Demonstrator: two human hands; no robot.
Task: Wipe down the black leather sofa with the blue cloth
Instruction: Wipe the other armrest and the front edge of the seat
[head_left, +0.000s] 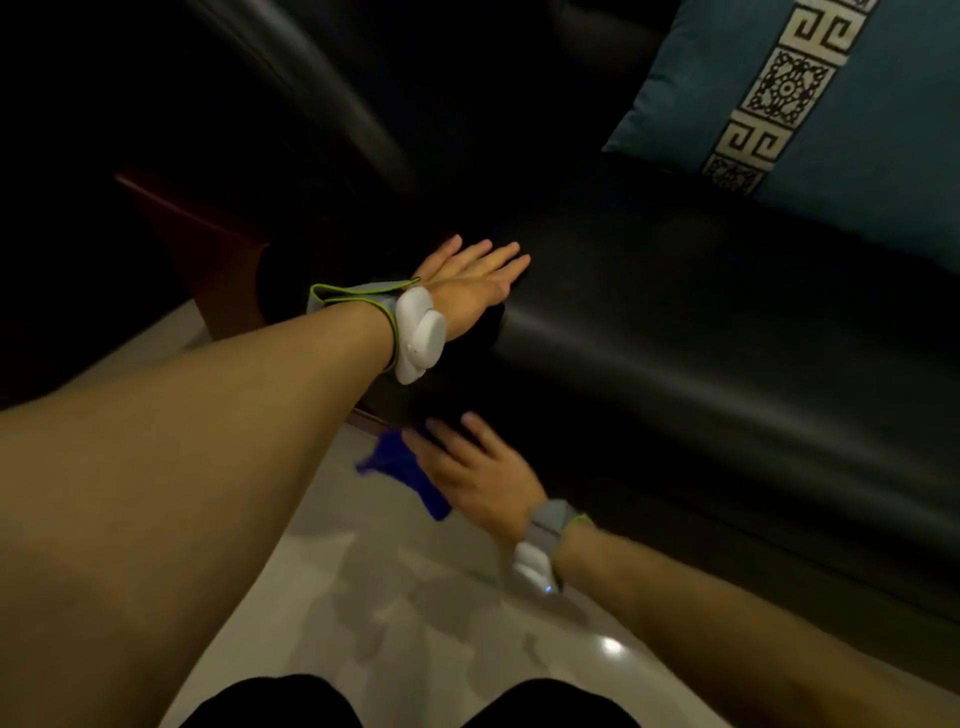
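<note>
The left hand (470, 283) lies flat on the front corner of the black leather sofa (701, 338), its fingers (498, 257) straight, close together and holding nothing. A white device on a grey strap (418, 335) sits at that wrist. Below and to the right, the blue cloth (400, 467) is pressed against the sofa's lower front face, just above the pale tiled floor (363, 597), under the right hand (478, 473), whose fingers are spread over it. A teal patterned cushion (810, 104) rests on the seat at far right.
</note>
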